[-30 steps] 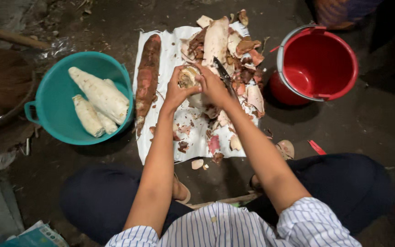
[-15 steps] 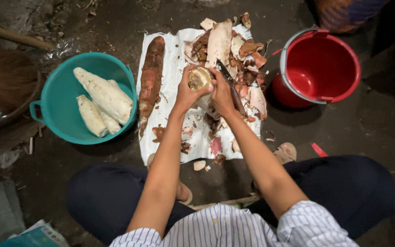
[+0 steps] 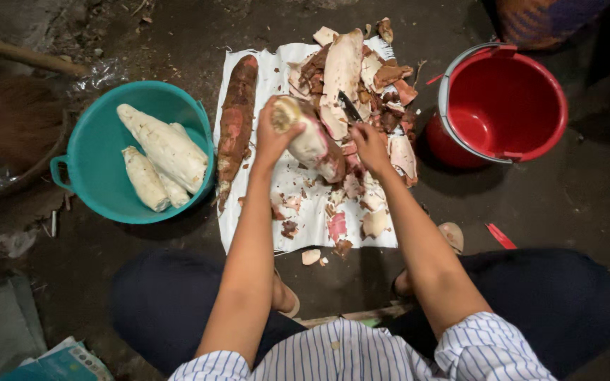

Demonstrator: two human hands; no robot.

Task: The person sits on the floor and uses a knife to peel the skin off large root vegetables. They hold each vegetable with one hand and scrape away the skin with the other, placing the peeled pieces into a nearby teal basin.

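A person squats on a dark earthen floor, seen from above, both bare forearms reaching forward over a white sheet (image 3: pixel 248 212) spread on the ground. The left hand (image 3: pixel 271 137) is clenched around the upper end of a half-peeled root (image 3: pixel 311 141), gripping it near its cut, pale round face. From that hand the root runs down and to the right, its long axis slanting toward the right hand; the upper part is stripped white, the lower end keeps its pinkish-brown skin. The right hand (image 3: pixel 370 144) sits just beside the root's lower end, closed on a knife (image 3: pixel 349 107) whose dark blade points up and away from the hand, toward the far edge of the sheet. Whether the blade touches the root cannot be told. Of the two hands, the left carries the root; the right is nearest its unpeeled end. Beyond both hands, a pile of peelings (image 3: pixel 368 77) in brown, pink and cream covers the far right part of the sheet, and more scraps lie beneath the hands. Just left of the left hand an unpeeled brown root (image 3: pixel 236 116) lies lengthwise on the sheet. Farther left, a teal basin (image 3: pixel 82 152) holds several peeled white roots (image 3: pixel 164 148). Well to the right of the right hand stands a red bucket (image 3: pixel 506 106), seemingly empty.
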